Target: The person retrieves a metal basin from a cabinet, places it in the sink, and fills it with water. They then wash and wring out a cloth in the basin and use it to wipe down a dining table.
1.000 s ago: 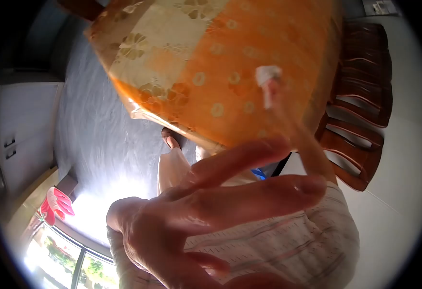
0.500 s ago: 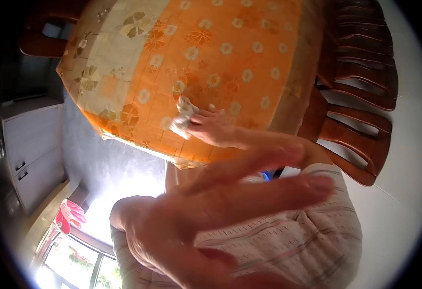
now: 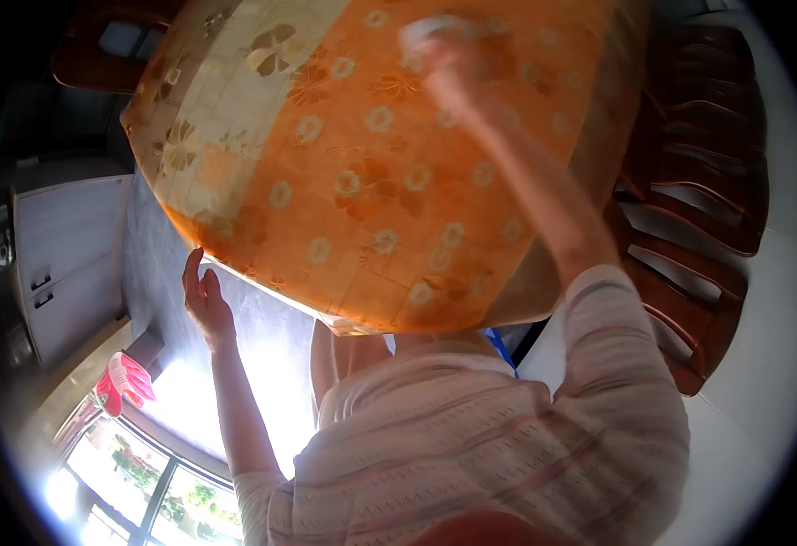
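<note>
A tablecloth [image 3: 344, 155] in orange and beige with a flower pattern covers the table. Far across it, at the top of the view, my right hand [image 3: 458, 73] presses a whitish cloth [image 3: 430, 32] against the surface; both are smeared by motion. The right arm is stretched out over the orange part. My left hand [image 3: 207, 305] is raised beside the near left edge of the table, its fingers apart and nothing in it. One fingertip is at the rim; whether it touches cannot be made out.
Dark wooden chairs [image 3: 690, 264] line the right side, and another chair [image 3: 94, 55] stands at the top left. A grey cabinet [image 3: 71, 246] is on the left. A pink-and-white item [image 3: 126, 382] hangs near the bright window [image 3: 153, 482].
My right hand has moved the cloth away from me, toward the far side. My left hand has dropped from close before the camera to the table's left edge.
</note>
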Demonstrator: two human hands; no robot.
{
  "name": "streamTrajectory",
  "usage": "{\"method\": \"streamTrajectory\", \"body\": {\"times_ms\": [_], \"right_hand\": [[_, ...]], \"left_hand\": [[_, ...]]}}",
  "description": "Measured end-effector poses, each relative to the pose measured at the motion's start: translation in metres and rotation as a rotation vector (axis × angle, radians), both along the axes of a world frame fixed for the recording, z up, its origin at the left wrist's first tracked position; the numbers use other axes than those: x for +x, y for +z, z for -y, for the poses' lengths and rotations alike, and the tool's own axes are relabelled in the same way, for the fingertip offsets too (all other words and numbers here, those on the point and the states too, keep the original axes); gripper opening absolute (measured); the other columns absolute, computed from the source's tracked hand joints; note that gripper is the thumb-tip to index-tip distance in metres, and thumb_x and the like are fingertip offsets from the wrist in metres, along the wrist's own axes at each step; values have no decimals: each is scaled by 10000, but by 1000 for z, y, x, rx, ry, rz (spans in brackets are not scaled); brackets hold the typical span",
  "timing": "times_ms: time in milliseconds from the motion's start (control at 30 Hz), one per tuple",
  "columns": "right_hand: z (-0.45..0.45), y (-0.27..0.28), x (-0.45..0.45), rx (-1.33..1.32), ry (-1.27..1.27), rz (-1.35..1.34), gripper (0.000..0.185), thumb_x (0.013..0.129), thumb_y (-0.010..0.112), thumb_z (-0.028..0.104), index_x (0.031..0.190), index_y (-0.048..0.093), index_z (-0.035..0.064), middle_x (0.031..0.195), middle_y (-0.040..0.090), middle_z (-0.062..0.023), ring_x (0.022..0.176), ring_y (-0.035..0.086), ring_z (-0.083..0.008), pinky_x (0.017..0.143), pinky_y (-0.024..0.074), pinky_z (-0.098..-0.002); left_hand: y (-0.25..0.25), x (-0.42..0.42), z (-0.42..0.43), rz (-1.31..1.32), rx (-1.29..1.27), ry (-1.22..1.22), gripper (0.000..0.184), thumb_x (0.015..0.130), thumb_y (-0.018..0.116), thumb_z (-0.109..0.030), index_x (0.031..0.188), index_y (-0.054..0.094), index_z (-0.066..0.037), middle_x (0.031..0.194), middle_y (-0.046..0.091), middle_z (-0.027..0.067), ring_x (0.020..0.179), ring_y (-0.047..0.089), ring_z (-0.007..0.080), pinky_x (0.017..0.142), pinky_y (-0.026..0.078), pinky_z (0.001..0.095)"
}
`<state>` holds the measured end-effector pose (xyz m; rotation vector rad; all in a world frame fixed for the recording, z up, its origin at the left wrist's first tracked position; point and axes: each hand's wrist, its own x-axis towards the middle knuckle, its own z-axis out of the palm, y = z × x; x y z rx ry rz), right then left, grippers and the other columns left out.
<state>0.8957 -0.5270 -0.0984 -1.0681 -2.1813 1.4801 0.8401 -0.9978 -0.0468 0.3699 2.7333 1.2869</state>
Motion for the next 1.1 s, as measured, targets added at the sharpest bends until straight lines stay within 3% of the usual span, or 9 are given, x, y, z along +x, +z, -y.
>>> {"method": "streamTrajectory", "body": {"times_ms": [100,167,233,333,467,533,667,933,1100], "right_hand": [[207,-14,24,-550,622,-192,302,901,434,344,1118,543,165,1179,487,-115,1159,412,-310,915,305,-566],[249,39,92,593,1090,-15,215,872,485,281,1052,578,207,1072,517,-103,1112,456,-295,882,360,-518],[233,27,137,589,1114,-148,191,849,524,203,1028,587,181,1036,536,-99,1061,489,-260,867,386,-452],[112,49,145,414,802,-397,142,849,506,119,962,592,108,896,556,-59,880,536,-232,784,422,-389],[-124,16,182,1110,124,725,246,864,503,339,913,592,115,875,618,-166,770,592,-376,614,470,-443],[-195,9,208,1155,-113,481,279,854,505,382,940,611,138,868,619,-156,811,595,-363,675,467,-440],[-167,4,219,905,-201,404,264,854,525,342,977,619,128,863,618,-142,842,593,-328,701,465,-403],[206,36,343,614,52,359,42,703,603,84,722,578,111,884,552,-114,699,542,-348,575,452,-428],[109,9,324,794,-113,535,143,742,583,95,876,606,138,923,594,-90,820,599,-300,641,491,-407]], "left_hand": [[-13,-13,-10,-153,-142,-14,308,901,440,-68,1191,543,-61,1231,514,112,1141,492,243,922,413,343],[-17,-26,-16,-339,-231,-115,307,894,463,-90,1187,549,-69,1257,487,133,1148,465,300,936,401,383],[-26,-31,-25,-456,-311,-180,309,887,472,-90,1185,551,-68,1271,471,141,1154,447,324,946,392,400],[-39,-32,-42,-502,-332,-228,326,882,458,-100,1196,535,-64,1297,448,137,1192,397,337,984,330,440],[-52,-29,-47,-601,-372,-213,342,892,426,-143,1213,518,-67,1315,437,124,1219,371,327,1004,283,456],[-52,-28,-48,-595,-398,-213,345,897,416,-156,1216,518,-73,1321,435,120,1223,370,321,1006,278,451],[-50,-26,-48,-583,-406,-217,348,897,412,-157,1220,518,-80,1328,433,110,1227,371,314,1009,271,445],[-55,-27,-42,-585,-321,-204,334,895,417,-165,1197,543,-95,1315,456,97,1217,389,312,995,280,443],[-56,-25,-42,-637,-270,-235,332,878,435,-151,1181,557,-95,1301,470,94,1205,405,304,972,296,438]]}}
